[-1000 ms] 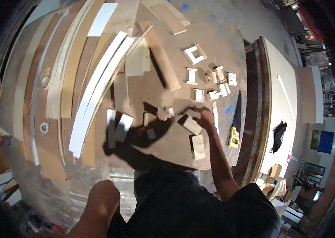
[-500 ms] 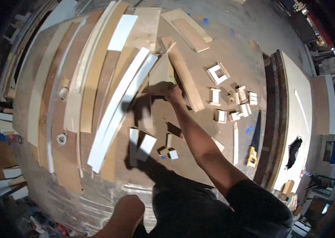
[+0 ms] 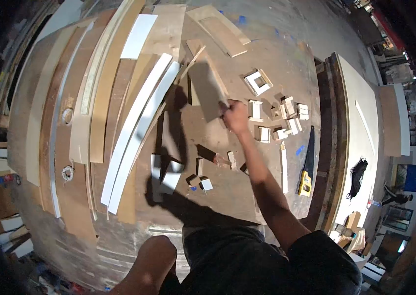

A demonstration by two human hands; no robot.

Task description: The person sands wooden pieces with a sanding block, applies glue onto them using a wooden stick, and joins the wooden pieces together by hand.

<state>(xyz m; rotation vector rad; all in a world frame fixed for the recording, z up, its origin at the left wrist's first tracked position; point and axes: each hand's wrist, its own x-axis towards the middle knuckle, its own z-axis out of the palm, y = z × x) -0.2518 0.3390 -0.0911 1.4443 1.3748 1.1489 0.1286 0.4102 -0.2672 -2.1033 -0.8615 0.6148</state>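
My right hand (image 3: 236,116) is closed on the near end of a flat brown board (image 3: 206,93), which is raised over a longer plank (image 3: 194,46) and looks slightly blurred. Below it on the work surface lie a small upright block (image 3: 232,160), with a pinkish thing beside it that I cannot make out, and a white-faced block (image 3: 207,184). My left hand is out of sight; a bare bent limb shows at the bottom.
Two long white strips (image 3: 136,132) and several long boards (image 3: 97,103) lie left. Small wood pieces (image 3: 286,109), a square frame (image 3: 258,82) and a yellow-handled saw (image 3: 306,183) lie right. Beyond is a pale panel (image 3: 360,113); a distant person (image 3: 397,196) stands far right.
My right hand moved from the small blocks at the right to the boards at the upper left, took hold of a flat board, and has come back rightward with it. The camera view has shifted too.
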